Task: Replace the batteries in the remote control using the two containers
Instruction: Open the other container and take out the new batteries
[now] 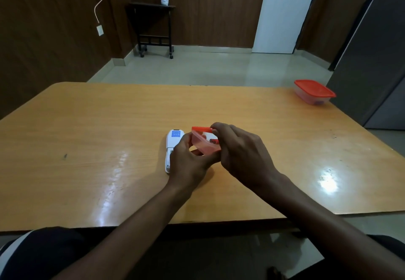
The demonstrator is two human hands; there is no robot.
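left hand [189, 161] grips the small clear plastic container [205, 142], tilted above the wooden table [87, 148] | right hand [238, 148] pinches its red lid [201, 129], raised ajar | red battery [214, 141] inside | white remote control [173, 146] just left of the container, partly hidden by the left hand | second red-lidded clear container [313, 92] far right of the remote

1. Left hand [189, 159] and right hand [237, 150]: both are showing bare, with no glove, ring or watch visible on fingers or wrists.
2. Forearms: both are running uncovered from wrist to the lower frame edge (no sleeve is reaching them).
3. Lower left corner: a dark navy garment [39, 255] is showing, bearing a broad white stripe along its curved edge.
4. Lower right corner: a dark patch of clothing is appearing, its detail too dim to tell.
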